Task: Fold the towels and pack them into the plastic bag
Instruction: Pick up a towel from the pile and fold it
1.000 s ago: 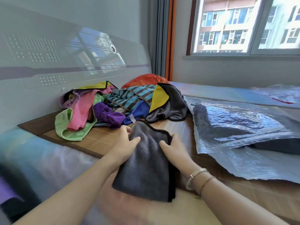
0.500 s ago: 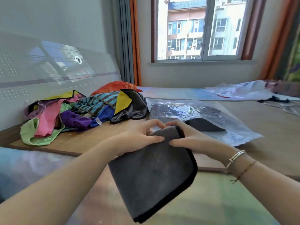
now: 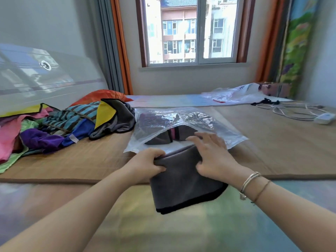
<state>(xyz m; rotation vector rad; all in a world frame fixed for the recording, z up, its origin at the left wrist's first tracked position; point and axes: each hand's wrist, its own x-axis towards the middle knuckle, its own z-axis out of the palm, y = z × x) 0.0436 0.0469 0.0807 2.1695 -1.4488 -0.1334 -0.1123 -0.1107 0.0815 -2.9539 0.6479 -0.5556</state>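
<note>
Two hands are in view, the left hand and the right hand, and together they hold one folded grey towel. One clear plastic bag lies open in front of them; inside it at least two dark folded towels show, though the exact number cannot be told through the plastic. One heap of unfolded towels lies to the left, too tangled to count. A second plastic bag lies by the window. Two bracelets circle the right wrist. One white cable lies coiled far right.
</note>
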